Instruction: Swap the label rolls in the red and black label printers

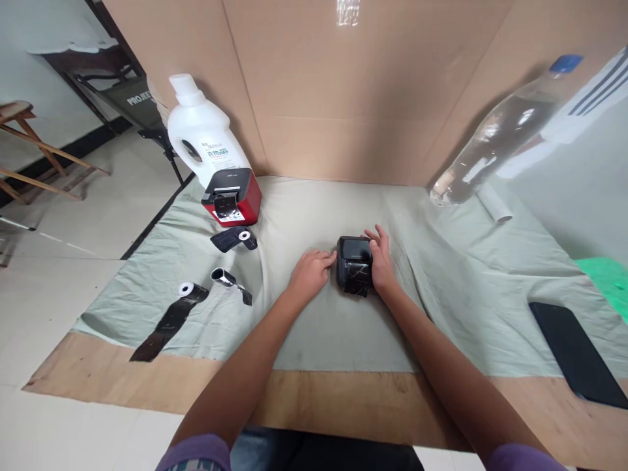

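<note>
A small black box-shaped portable printer (354, 249) stands on the cloth in front of me, with a glossy black strip (358, 278) hanging over its front. My right hand (383, 261) grips the printer's right side, its thumb near the top edge and some fingers partly hidden behind. On the other side, my left hand (311, 271) reaches in with the index finger stretched to the printer's left edge. The other left fingers are loosely bent and hold nothing.
To the left stand a red and black printer (252, 199) and a white detergent bottle (209, 134). Three black paper rolls (195, 292) lie nearer me. On the right are a clear bottle (505, 134), a white tube (494, 204) and a phone (576, 350). Cardboard (333, 91) walls the back.
</note>
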`<state>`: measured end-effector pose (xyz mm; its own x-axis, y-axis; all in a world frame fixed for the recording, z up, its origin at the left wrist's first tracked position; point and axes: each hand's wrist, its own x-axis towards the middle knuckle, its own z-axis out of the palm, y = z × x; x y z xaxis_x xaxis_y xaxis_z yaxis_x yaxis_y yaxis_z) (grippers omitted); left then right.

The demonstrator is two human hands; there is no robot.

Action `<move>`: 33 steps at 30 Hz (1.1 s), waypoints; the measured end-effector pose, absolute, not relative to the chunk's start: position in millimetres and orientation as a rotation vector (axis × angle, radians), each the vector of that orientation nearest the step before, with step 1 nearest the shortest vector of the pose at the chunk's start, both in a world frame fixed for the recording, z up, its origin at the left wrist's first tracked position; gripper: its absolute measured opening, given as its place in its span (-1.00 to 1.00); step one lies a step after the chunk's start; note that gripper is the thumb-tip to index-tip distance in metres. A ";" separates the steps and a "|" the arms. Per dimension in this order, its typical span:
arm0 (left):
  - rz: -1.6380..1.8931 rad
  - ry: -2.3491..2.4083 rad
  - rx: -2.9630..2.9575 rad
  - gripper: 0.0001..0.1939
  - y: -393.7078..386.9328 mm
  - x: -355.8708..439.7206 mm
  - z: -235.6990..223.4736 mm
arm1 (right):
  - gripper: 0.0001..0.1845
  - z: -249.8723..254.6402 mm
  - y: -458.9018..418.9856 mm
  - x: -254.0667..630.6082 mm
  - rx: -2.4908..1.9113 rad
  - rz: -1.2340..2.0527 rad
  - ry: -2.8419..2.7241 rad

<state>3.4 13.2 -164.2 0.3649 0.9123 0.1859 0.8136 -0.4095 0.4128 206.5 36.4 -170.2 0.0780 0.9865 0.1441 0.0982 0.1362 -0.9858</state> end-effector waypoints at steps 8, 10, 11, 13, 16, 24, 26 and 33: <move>0.560 1.550 2.369 -0.41 16.4 5.3 -164.3 | -0.30 -169.4 36.1 206.4 -1.214 0.991 -1.303; 0.551 1.547 2.376 -0.41 17.4 5.2 -164.9 | -0.31 -169.1 36.0 206.5 -1.215 0.977 -1.308; 0.549 1.545 2.379 -0.41 17.8 5.1 -165.1 | -0.32 -169.0 35.9 206.6 -1.218 0.969 -1.312; 0.555 1.548 2.381 -0.41 18.3 5.0 -165.3 | -0.32 -168.8 36.0 206.9 -1.232 0.949 -1.324; 0.574 1.554 2.375 -0.42 18.5 4.9 -165.1 | -0.32 -168.7 36.7 207.2 -1.256 0.924 -1.339; 0.650 1.519 2.325 -0.50 19.9 3.9 -165.8 | -0.38 -172.7 40.5 209.5 -1.264 0.931 -1.324; 0.652 1.522 2.327 -0.51 20.1 3.6 -166.4 | -0.38 -173.9 41.3 210.3 -1.261 0.934 -1.329; 0.554 1.586 2.425 -0.50 18.8 5.6 -164.8 | -0.36 -172.3 41.8 209.9 -1.289 0.933 -1.334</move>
